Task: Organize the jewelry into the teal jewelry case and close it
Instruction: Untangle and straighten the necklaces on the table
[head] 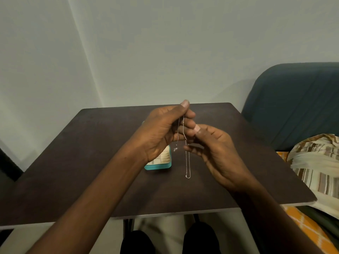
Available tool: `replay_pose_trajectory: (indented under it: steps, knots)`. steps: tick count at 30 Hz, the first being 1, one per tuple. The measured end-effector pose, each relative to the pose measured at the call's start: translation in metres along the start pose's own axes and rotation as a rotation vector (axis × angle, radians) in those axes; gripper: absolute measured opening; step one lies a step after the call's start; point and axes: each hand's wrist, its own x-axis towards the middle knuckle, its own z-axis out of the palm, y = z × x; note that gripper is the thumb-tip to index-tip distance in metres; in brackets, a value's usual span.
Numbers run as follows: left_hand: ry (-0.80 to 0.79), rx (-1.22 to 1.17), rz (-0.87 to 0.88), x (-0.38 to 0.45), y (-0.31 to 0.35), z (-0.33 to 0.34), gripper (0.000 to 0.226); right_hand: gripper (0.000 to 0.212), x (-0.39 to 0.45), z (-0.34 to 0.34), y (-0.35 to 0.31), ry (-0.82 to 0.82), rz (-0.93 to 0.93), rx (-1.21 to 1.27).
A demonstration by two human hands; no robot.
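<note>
A thin silver chain necklace [187,162] hangs down over the dark table, pinched at its top between the thumb and fingers of my left hand [163,131]. My right hand [218,153] is just to the right of the chain, fingers spread, fingertips touching the strand near its middle. The chain's lower loop ends just above the tabletop. The teal jewelry case [159,165] lies open on the table beneath my left hand, showing a cream padded inside; most of it is hidden by that hand.
The dark brown table [91,162] stands against a pale wall. A teal sofa [293,99] is at the right, with striped fabric [315,162] and an orange patterned cloth [308,230] beside the table's right edge. My knees show below the front edge.
</note>
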Motion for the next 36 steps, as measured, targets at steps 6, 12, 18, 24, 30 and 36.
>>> replay_pose_trajectory:
  steps: [6, 12, 18, 24, 30, 36]
  knots:
    - [-0.001, 0.081, 0.003, -0.002, 0.000, 0.000, 0.032, 0.008, 0.002, 0.005, -0.004, -0.011, -0.013, -0.021]
    - [0.005, 0.134, 0.053, 0.000, 0.009, 0.001, 0.038, 0.001, 0.004, 0.009, 0.003, 0.129, -0.043, -0.080]
    - [0.025, 0.083, 0.051, -0.001, 0.012, 0.002, 0.037, 0.010, 0.002, 0.016, 0.015, 0.155, -0.001, -0.069]
    - [0.058, 0.058, 0.037, -0.001, 0.008, 0.001, 0.028, 0.018, -0.002, 0.020, 0.024, 0.147, 0.022, -0.047]
    - [0.115, 0.041, 0.031, 0.002, 0.006, -0.006, 0.023, 0.014, -0.003, 0.022, 0.026, 0.101, 0.039, 0.111]
    - [0.060, 0.100, 0.002, 0.000, 0.005, -0.013, 0.023, 0.016, 0.000, 0.017, 0.022, 0.011, 0.046, -0.006]
